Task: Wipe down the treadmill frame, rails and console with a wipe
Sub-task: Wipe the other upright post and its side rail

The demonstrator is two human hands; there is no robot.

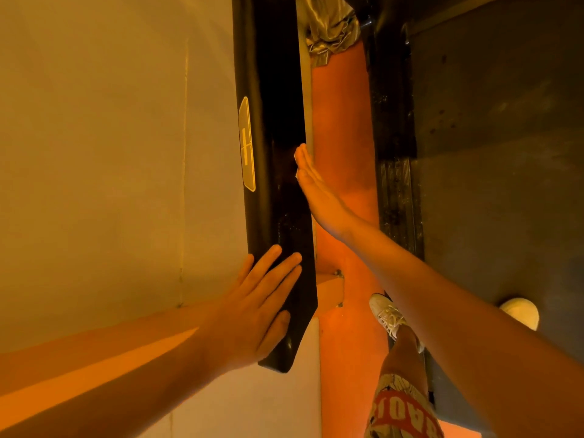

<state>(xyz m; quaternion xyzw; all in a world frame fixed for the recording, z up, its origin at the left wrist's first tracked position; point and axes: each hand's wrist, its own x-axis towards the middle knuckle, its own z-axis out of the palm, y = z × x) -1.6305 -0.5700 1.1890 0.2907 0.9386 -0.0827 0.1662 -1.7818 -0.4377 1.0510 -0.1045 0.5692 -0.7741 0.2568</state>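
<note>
A: Edges and clearance?

B: The black handrail [278,121] runs up the frame. Its lower end is cut at a slant and hangs free near bottom centre. A pale plain surface [110,153] lies open to its left. To its right, an orange floor strip [341,121] separates it from the ribbed foot rail [398,197] and the dark belt [505,153]. The right forearm crosses that strip.

A: Counts?

B: Hands: two. Handrail: one, with one pale badge [247,143] along its left edge. White shoes: two, the near shoe [387,312] at the foot rail and the far shoe [521,311] over the belt, partly hidden by the right forearm. Crumpled silvery cloth [331,23]: one, at the top edge. Wipe: one, only slivers visible.

A: Hands and wipe?

B: The left hand [259,311] lies flat on the handrail's upper face near the slanted end. Its fingers are straight and slightly spread, and it holds nothing. The right hand [316,191] is seen edge-on, farther up the rail. Its fingers are straight and together, with the palm pressed to the handrail's right side. The wipe [296,175] shows as white slivers between that palm and the rail, pressed flat there rather than pinched. The rest of it is hidden behind the hand.
</note>
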